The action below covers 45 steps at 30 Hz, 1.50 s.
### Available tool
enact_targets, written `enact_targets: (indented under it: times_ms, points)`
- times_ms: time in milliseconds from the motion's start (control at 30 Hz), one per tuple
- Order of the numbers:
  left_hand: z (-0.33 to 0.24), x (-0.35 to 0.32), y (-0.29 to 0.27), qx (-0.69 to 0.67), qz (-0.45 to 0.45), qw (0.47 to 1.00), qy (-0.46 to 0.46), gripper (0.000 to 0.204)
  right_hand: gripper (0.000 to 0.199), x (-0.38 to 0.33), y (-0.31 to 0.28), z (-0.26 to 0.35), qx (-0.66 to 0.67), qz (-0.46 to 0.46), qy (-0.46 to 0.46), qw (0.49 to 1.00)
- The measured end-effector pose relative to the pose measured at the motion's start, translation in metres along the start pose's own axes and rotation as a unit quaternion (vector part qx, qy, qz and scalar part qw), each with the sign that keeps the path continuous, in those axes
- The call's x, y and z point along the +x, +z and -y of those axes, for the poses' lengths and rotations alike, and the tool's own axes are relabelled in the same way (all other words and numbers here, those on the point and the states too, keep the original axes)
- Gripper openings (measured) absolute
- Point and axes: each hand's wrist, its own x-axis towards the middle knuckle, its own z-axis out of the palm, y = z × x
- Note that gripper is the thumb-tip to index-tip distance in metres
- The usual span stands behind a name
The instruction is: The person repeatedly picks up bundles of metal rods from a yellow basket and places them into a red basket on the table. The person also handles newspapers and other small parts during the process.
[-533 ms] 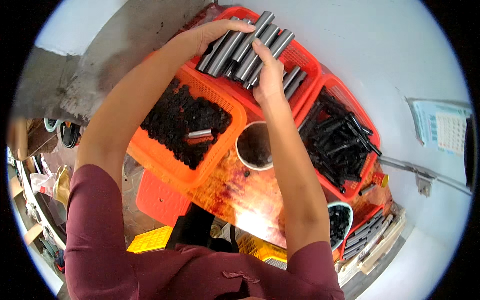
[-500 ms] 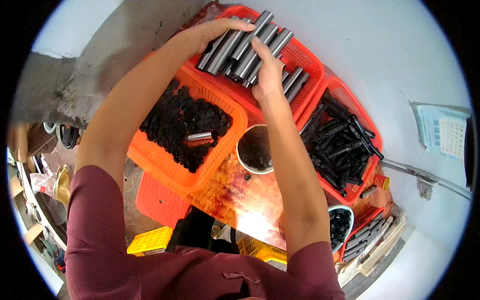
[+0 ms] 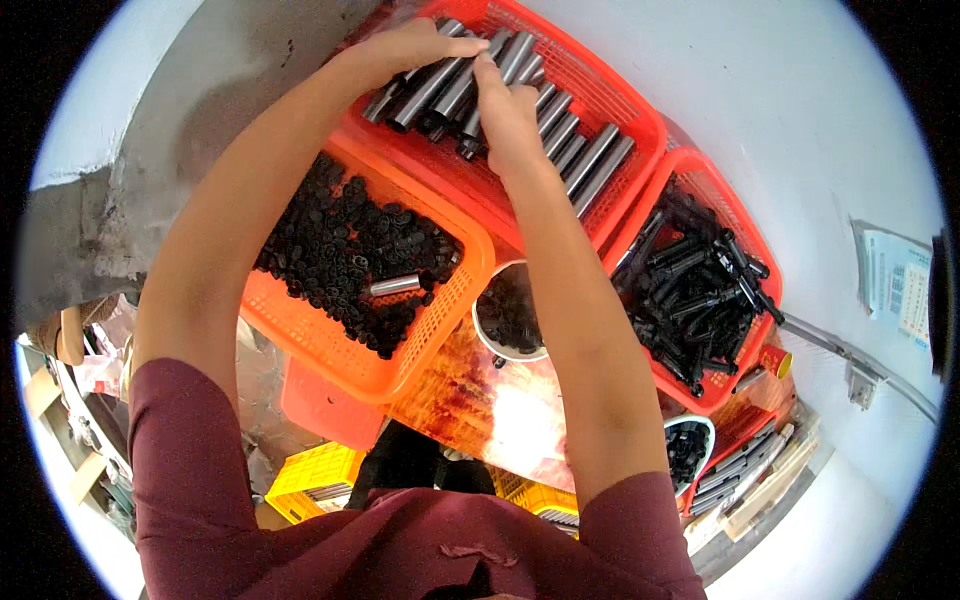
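Observation:
Both hands are closed around a bundle of silver metal tubes (image 3: 457,92), low in the red basket (image 3: 645,120) at the far side. My left hand (image 3: 422,45) wraps the bundle from the left, its thumb across the top; most of its fingers are hidden. My right hand (image 3: 508,118) grips from the right, its thumb tip beside the left thumb and its other fingers hidden behind the tubes. More loose metal tubes (image 3: 598,168) lie slanted in the same basket, right of my right hand.
Nearer, an orange basket (image 3: 400,370) holds small black parts and one metal tube (image 3: 396,285). A white tub (image 3: 520,354) sits beside it. At right stand a red basket (image 3: 765,250) of black rod-like parts and a pale tub (image 3: 712,440). A wall (image 3: 780,120) rises behind.
The tube bundle has come down into the basket and shifted left with both hands. More of the loose tubes to the right now show. The whole view has shifted slightly.

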Motion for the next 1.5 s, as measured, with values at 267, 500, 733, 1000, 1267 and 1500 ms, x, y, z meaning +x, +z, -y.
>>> enact_targets:
  times_ms: [267, 500, 733, 1000, 1267, 1500]
  points:
    - [0.000, -0.007, 0.017, 0.248, -0.165, 0.946, 0.127, 0.078, 0.091, -0.015, 0.008, 0.016, -0.153, -0.060, -0.042, 0.985]
    - [0.028, -0.010, 0.043, 0.393, -0.189, 0.889, 0.137, 0.088, 0.090, -0.047, -0.007, 0.018, -0.289, 0.018, -0.060, 0.955]
    - [0.038, -0.009, 0.045, 0.429, -0.221, 0.867, 0.126, 0.088, 0.067, -0.152, -0.043, 0.026, -0.182, -0.112, -0.295, 0.931]
    - [-0.060, -0.146, 0.060, 0.138, -0.220, 0.904, 0.340, 0.059, 0.022, -0.395, -0.127, 0.020, -0.089, -0.138, -0.388, 0.907]
    - [-0.161, -0.375, 0.195, 0.119, -0.014, 0.792, 0.599, 0.036, 0.018, -0.659, -0.141, -0.174, -0.156, -0.325, -0.300, 0.883]
    - [-0.078, -0.587, 0.364, 0.267, 0.369, 0.612, 0.647, 0.028, 0.026, -0.859, -0.073, -0.342, 0.111, -0.548, -0.050, 0.827]
